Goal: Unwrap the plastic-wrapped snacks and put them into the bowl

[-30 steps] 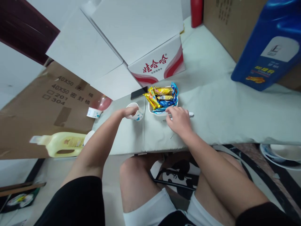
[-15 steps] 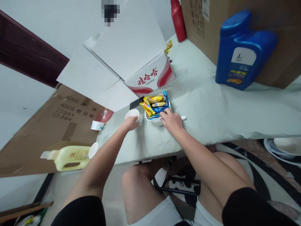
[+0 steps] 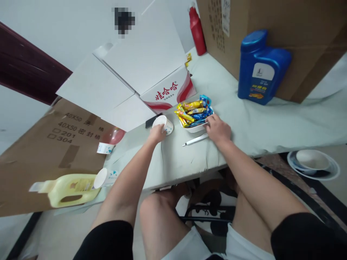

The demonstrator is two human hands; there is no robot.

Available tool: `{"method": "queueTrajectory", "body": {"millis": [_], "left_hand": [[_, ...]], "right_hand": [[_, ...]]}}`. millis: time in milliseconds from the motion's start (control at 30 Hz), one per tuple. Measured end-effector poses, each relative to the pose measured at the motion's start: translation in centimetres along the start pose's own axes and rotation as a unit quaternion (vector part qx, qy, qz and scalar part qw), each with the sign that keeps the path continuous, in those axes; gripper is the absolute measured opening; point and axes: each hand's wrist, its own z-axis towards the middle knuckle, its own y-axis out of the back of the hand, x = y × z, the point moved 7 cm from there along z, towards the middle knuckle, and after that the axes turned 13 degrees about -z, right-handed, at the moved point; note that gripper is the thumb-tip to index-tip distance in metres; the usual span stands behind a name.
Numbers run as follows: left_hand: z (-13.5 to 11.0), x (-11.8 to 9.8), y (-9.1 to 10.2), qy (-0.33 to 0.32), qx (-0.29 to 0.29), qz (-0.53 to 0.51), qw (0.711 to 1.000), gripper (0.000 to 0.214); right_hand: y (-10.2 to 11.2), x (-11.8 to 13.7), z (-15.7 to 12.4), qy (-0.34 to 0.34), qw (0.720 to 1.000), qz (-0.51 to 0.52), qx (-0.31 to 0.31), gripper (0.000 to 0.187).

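Observation:
My left hand [image 3: 158, 133] is closed round the side of a white paper cup [image 3: 169, 127] with blue marks, its mouth facing up. To the right sits a white tub [image 3: 195, 129] heaped with yellow and blue snack packets [image 3: 193, 111]. My right hand [image 3: 219, 129] is closed on the tub's near right rim, fingers at the edge and partly hidden. Just in front of the tub lies a slim white tool [image 3: 195, 139] with a thin grey tip; its right end reaches under my right hand, and its kind is unclear.
Behind stands an open white carton [image 3: 168, 94], with a dark flat object [image 3: 152, 121] before it. A blue jug [image 3: 261, 72] and red bottle [image 3: 198, 34] stand near a brown box [image 3: 279, 21]. At left are paper cups [image 3: 105, 148], [image 3: 101, 178] and a yellow jug [image 3: 73, 189].
The tub has shifted right and away with my right hand, leaving more of the slim white tool showing. My left hand and its cup have also moved right and slightly away.

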Motion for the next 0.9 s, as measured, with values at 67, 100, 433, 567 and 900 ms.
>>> {"method": "queueTrajectory", "body": {"millis": [67, 100, 433, 567, 900], "left_hand": [[0.6, -1.4, -0.1, -0.020, -0.006, -0.013, 1.000, 0.039], [0.8, -2.2, -0.1, -0.033, -0.012, -0.020, 0.999, 0.039], [-8.7, -2.2, -4.2, -0.120, -0.273, -0.317, 0.900, 0.023], [-10.5, -1.9, -8.2, -0.106, -0.249, -0.403, 0.874, 0.021], [-7.5, -3.3, -5.8, -0.127, -0.258, -0.542, 0.790, 0.016]], "right_hand": [[0.6, -1.8, 0.5, -0.053, 0.998, 0.013, -0.017, 0.028], [0.9, -2.6, 0.7, -0.080, 0.996, 0.022, -0.029, 0.031], [1.4, -0.1, -0.2, -0.024, 0.998, 0.010, -0.061, 0.045], [0.7, 0.9, -1.2, 0.005, 0.997, -0.020, -0.073, 0.047], [-0.8, 1.3, 3.9, -0.021, 0.968, -0.249, 0.014, 0.054]]}}
